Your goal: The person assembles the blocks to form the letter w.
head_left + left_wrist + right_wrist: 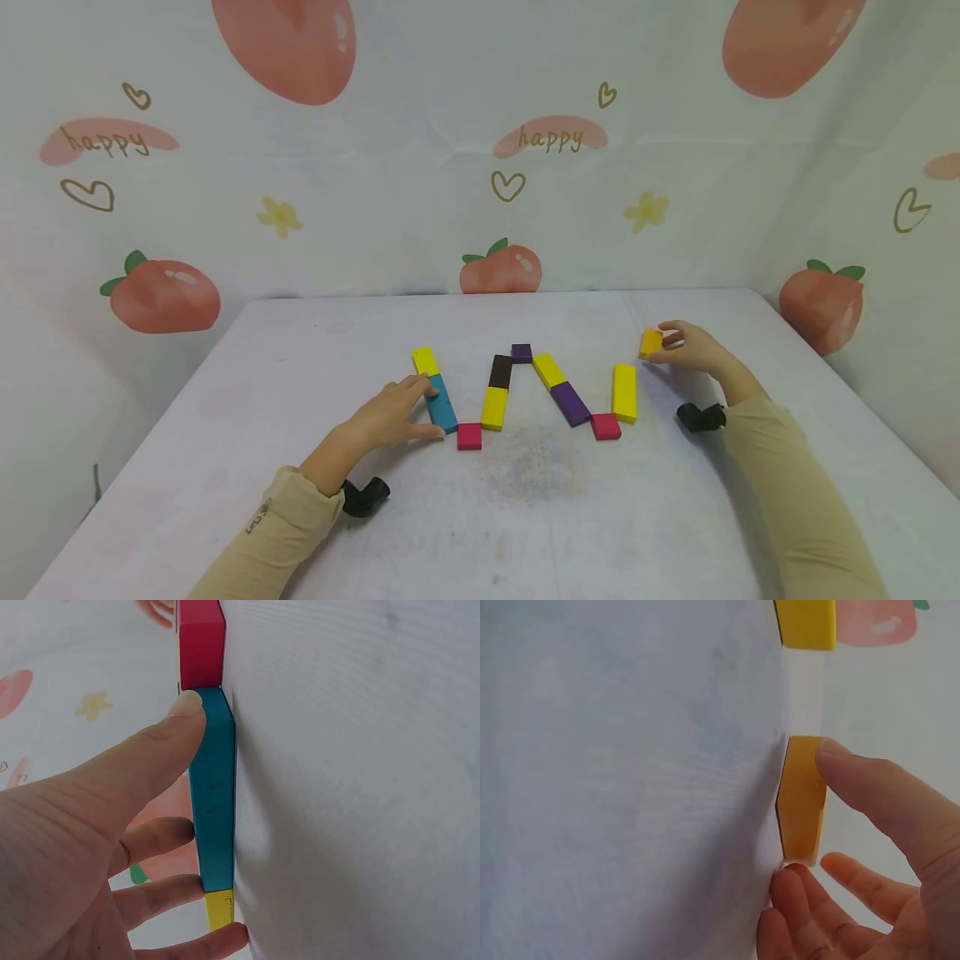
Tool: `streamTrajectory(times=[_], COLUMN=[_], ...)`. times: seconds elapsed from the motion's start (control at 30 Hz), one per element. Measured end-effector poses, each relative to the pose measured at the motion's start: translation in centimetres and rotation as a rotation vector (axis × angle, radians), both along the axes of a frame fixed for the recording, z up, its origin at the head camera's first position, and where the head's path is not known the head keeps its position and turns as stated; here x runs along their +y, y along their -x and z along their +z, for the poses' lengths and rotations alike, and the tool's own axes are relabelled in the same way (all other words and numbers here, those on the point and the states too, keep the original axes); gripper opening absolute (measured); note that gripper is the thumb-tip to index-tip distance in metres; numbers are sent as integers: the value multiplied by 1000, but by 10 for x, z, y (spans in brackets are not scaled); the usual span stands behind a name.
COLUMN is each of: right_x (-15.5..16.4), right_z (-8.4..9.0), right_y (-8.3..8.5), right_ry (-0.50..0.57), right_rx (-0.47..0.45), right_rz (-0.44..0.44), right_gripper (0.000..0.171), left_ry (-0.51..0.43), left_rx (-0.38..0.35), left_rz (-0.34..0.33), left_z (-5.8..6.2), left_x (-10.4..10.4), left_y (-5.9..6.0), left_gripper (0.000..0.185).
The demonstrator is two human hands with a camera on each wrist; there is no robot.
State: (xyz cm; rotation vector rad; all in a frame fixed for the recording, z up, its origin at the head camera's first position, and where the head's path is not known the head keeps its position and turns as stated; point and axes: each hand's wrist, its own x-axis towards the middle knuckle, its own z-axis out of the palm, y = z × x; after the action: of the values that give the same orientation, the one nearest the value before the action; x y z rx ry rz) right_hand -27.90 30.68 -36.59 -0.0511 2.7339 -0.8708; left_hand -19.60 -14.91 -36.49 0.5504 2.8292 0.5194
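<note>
My left hand (pixel 390 413) rests at the left end of a zigzag row of coloured blocks. Its thumb touches the near end of a blue block (pixel 213 802), and its fairly straight fingers lie along that block's side and by the small yellow block (pixel 425 361) beyond it. At the far right, my right hand (pixel 692 347) pinches a short yellow block (pixel 802 802) between thumb at one end and fingers at the other. This block stands close to the tabletop, a little beyond and right of a long yellow block (pixel 624 392).
Between the hands, the zigzag runs through a red block (pixel 469 436), a dark brown block (pixel 500 372), purple blocks (pixel 570 404), more yellow ones and a second red block (pixel 606 427). Black wrist devices (pixel 366 497) sit under both wrists. A printed curtain (pixel 420 183) hangs behind the white table (pixel 300 367).
</note>
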Motion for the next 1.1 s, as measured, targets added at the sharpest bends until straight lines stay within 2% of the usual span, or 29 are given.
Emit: streamTrajectory(times=[0.17, 0.7, 1.1], right_x=[1, 6, -2], right_z=[-1, -6, -1], right_y=[2, 6, 2], right_ry=[-13, -44, -51], right_rx=[-17, 58, 95], right_rz=[-14, -18, -21], right_gripper=[79, 74, 74], left_ry=[-1, -9, -12], left_rx=[5, -1, 11], left_rz=[-6, 0, -7], left_z=[-1, -1, -2], left_x=[-1, -1, -2], left_y=[1, 0, 0], left_gripper=[57, 56, 56])
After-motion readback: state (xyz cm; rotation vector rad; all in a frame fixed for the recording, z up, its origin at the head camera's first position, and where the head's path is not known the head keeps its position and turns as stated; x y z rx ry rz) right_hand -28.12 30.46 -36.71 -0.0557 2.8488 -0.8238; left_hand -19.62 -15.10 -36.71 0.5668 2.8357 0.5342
